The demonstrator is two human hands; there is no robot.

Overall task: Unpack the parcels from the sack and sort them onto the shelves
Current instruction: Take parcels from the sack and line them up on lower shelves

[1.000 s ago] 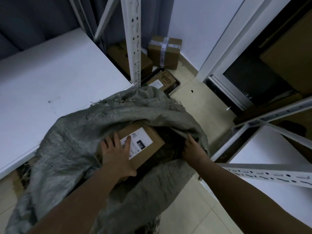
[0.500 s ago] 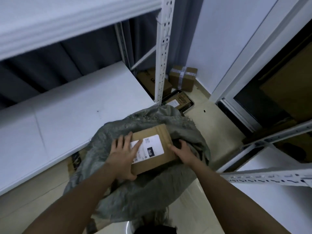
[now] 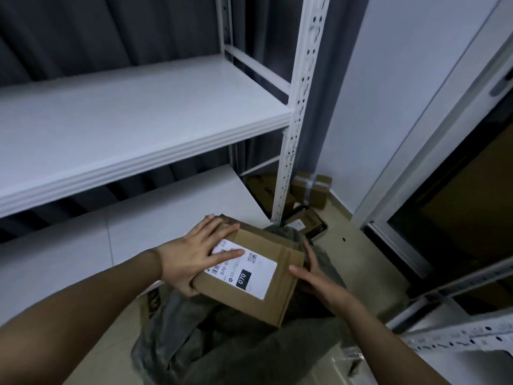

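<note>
- White metal shelving unit (image 3: 294, 112), perforated uprights; upper white shelf board (image 3: 133, 118) and lower white shelf board (image 3: 172, 212) show bare surfaces.
- Grey woven sack (image 3: 211, 340), slumped on the pale tiled floor, mouth open upward; its contents are hidden by its folds and the box above.
- Brown cardboard parcel (image 3: 280, 276), rectangular, tilted, held above the sack mouth in front of the lower board; white shipping label (image 3: 249, 270) on top, printed "070" on a black patch.
- Left hand (image 3: 191, 257): fingers spread flat over the parcel top and label, palm at its near left edge, gripping it.
- Right hand (image 3: 313, 276): fingers curved round the parcel's right side, gripping it.
- Brown taped cardboard box (image 3: 316, 190), on the floor in the corner behind the upright, beside further cartons.
</note>
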